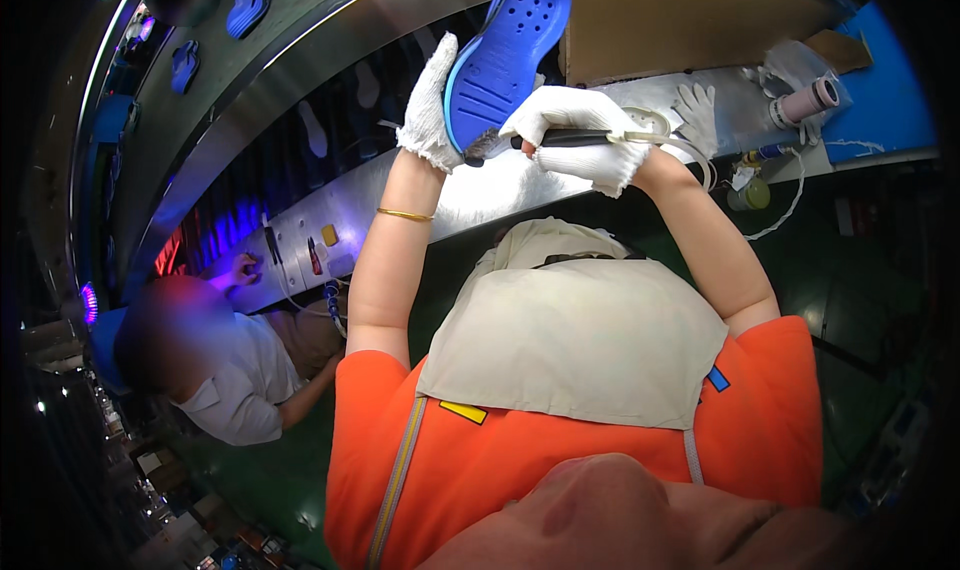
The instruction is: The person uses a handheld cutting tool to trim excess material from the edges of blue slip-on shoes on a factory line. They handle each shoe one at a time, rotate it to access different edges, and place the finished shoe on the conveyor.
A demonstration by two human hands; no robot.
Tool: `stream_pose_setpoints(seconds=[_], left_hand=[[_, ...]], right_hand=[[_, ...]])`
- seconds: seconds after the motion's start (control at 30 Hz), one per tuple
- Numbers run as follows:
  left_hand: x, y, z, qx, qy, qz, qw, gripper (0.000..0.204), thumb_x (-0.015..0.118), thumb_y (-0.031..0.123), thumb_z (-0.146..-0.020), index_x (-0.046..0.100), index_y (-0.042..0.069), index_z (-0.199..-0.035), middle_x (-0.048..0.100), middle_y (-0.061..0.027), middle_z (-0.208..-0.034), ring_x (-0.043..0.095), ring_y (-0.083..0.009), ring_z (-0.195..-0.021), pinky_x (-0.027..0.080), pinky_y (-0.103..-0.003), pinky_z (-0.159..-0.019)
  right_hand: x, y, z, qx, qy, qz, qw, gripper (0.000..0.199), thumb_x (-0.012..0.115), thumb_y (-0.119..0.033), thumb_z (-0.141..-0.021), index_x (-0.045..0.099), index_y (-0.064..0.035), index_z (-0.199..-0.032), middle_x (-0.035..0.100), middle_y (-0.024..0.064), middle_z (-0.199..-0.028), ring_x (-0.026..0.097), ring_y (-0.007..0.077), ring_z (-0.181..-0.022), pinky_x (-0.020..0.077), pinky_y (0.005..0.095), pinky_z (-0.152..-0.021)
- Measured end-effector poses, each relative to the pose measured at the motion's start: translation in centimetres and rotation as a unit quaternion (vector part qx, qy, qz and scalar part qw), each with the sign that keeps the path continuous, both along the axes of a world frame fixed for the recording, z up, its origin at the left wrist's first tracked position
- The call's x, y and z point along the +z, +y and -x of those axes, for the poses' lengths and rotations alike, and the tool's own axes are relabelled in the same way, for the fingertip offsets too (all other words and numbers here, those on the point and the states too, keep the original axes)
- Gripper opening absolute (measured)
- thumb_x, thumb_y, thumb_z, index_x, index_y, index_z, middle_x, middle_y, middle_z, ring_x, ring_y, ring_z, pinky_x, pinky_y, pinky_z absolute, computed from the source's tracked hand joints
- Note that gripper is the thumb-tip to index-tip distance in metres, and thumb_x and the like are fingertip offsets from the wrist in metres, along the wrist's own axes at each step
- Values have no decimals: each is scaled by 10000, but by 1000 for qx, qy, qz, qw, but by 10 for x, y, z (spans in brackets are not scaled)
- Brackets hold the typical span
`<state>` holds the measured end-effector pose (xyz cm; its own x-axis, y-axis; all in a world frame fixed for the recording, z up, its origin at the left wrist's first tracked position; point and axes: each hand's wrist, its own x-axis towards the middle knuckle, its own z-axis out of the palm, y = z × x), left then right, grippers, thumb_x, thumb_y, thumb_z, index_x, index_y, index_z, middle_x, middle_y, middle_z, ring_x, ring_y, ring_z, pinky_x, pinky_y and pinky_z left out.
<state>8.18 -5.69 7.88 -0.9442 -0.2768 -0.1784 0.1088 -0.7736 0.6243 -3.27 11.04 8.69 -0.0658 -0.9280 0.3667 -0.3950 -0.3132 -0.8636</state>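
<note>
Blue shoe (pixel 513 65): toe upward in view, held along one side in the gloved left hand (pixel 430 108). Clenched in the gloved right hand (pixel 585 135): black-handled tool (pixel 565 139), near the heel. Possible faults: twisting from loose left grip; heel scuffing from excess tool pressure.

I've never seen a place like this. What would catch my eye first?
Probably the bright blue clog at top centre, held up in the gloved left hand. Just right of its lower end, the gloved right hand grips a black-handled tool. Below, an orange shirt spreads across the lower middle.
</note>
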Motion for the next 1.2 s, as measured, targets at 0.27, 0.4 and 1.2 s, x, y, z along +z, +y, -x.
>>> stream_pose_setpoints(seconds=[0.27, 0.4, 1.2], left_hand=[[3, 0, 3, -25, -156, 91, 983, 432, 569, 432, -918, 647, 30, -1054, 690, -134, -947, 687, -204, -770, 593, -305, -660], [1, -3, 2, -64, -171, 99, 978, 418, 586, 407, -914, 653, 9, -1027, 695, -147, -934, 694, -207, -755, 594, -297, -666], [-28, 34, -4, 126, 68, -35, 989, 834, 280, 697, -894, 453, 12, -1337, 566, -225, -1225, 578, -383, -1087, 486, -470, -946]], right_hand=[[12, -4, 32, 77, -64, -131, 986, 112, 685, -87, -727, 658, -60, -832, 676, 53, -926, 635, 136, -888, 508, 266, -823], [35, -1, 17, -22, 64, -213, 975, 133, 687, -154, -741, 678, -93, -858, 679, 44, -907, 636, 153, -848, 512, 278, -799], [-2, 15, -22, -48, -120, -61, 990, 42, 669, -23, -759, 657, -34, -798, 658, 38, -835, 621, 116, -796, 511, 270, -754]])
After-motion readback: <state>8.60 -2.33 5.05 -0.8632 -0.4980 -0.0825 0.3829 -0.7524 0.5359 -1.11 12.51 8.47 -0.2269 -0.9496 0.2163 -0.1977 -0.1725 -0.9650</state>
